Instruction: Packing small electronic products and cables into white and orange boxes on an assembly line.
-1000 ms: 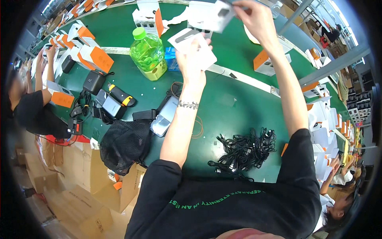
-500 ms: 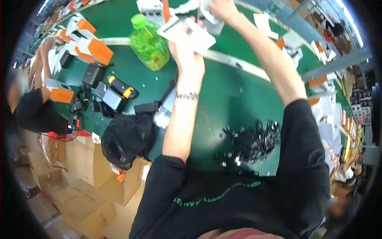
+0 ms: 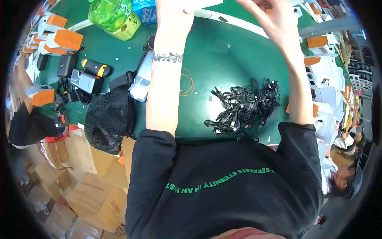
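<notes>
My left hand (image 3: 173,16) reaches to the top edge of the picture and is closed on a white carton (image 3: 203,4), most of which lies out of view. To its right, my right hand (image 3: 274,22) has its thumb stretched out and apart from the bent fingers, with nothing seen in it; the picture's edge cuts some fingers off. Left of my left forearm stand a green plastic bottle (image 3: 113,20) and a blue packet (image 3: 145,11). A heap of bundled black cables (image 3: 246,105) lies on the green table (image 3: 215,59) between my arms.
A black mesh bag (image 3: 107,119) hangs at the near table edge. Beside it are a black-and-yellow tool (image 3: 95,67), a black device (image 3: 67,64) and orange-and-white boxes (image 3: 65,40). Cardboard boxes (image 3: 95,195) stand at lower left. A co-worker's arm (image 3: 22,85) is at far left.
The view has shifted, so the table things sit higher in the picture. My right hand has moved right, away from the white pieces near my left hand, and its fingers are apart.
</notes>
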A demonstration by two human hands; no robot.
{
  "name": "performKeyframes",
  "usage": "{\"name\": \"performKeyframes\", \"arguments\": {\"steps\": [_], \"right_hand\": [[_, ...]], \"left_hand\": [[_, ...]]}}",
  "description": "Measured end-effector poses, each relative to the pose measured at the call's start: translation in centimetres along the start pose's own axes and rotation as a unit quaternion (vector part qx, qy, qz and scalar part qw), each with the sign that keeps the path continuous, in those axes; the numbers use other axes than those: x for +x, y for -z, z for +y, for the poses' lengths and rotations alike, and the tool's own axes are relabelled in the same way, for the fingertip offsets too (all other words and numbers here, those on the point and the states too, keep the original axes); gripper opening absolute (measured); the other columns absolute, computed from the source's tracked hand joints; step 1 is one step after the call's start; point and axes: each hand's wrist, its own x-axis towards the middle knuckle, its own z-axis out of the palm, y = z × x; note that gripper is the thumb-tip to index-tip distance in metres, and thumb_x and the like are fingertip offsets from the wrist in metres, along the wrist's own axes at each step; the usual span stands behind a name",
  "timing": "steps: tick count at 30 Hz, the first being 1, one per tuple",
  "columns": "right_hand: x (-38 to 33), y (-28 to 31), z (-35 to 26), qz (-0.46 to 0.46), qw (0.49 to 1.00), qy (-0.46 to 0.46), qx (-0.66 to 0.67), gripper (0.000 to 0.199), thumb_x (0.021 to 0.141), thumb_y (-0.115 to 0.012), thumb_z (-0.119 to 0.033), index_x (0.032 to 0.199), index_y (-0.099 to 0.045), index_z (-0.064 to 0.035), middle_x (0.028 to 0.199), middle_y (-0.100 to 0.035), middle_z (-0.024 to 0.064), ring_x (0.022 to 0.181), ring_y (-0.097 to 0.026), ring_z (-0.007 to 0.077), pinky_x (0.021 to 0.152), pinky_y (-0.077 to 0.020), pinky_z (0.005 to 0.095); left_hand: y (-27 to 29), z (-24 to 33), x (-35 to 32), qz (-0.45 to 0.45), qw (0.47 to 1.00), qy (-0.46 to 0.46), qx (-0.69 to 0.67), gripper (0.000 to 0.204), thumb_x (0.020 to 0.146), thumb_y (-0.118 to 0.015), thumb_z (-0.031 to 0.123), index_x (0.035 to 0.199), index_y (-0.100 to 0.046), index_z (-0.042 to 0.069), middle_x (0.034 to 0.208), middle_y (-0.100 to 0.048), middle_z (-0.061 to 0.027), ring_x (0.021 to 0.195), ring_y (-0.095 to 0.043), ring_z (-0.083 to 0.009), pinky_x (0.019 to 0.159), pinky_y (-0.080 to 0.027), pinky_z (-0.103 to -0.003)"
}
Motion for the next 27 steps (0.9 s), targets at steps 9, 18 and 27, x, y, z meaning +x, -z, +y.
{"name": "performKeyframes", "arguments": {"steps": [9,18,27], "right_hand": [[-13.1,-1.7,2.2,-0.294,0.937,0.076,-0.172,0.04,0.078,-0.073,-0.046,0.092,-0.069,-0.009,0.089,-0.064,0.0092,0.092,-0.064,0.0285,0.078,-0.0534,0.0415],[-19.5,-8.1,5.0,-0.078,0.995,0.052,0.031,0.018,0.079,-0.072,-0.02,0.084,-0.059,-0.009,0.079,-0.06,0.0053,0.084,-0.06,0.0253,0.078,-0.0452,0.0384],[-24.2,1.3,11.2,0.225,0.968,-0.086,0.074,0.015,0.09,-0.065,-0.014,0.094,-0.054,-0.0056,0.121,-0.065,0.0122,0.127,-0.052,0.0336,0.108,-0.0353,0.0459]], "left_hand": [[1.9,0.5,0.5,0.03,0.954,0.173,-0.241,0.028,0.097,-0.049,0.005,0.124,-0.057,-0.002,0.111,-0.065,-0.0128,0.096,-0.063,-0.0195,0.083,-0.053,-0.029],[4.9,3.1,2.8,0.132,0.733,0.372,-0.554,0.03,0.087,-0.059,0.004,0.115,-0.054,-0.003,0.109,-0.064,-0.0162,0.102,-0.065,-0.0308,0.091,-0.054,-0.046],[7.6,25.1,-13.0,-0.267,0.943,0.017,-0.196,0.039,0.077,-0.065,-0.004,0.116,-0.062,0.001,0.117,-0.064,-0.0172,0.1,-0.064,-0.0386,0.089,-0.051,-0.046]]}}
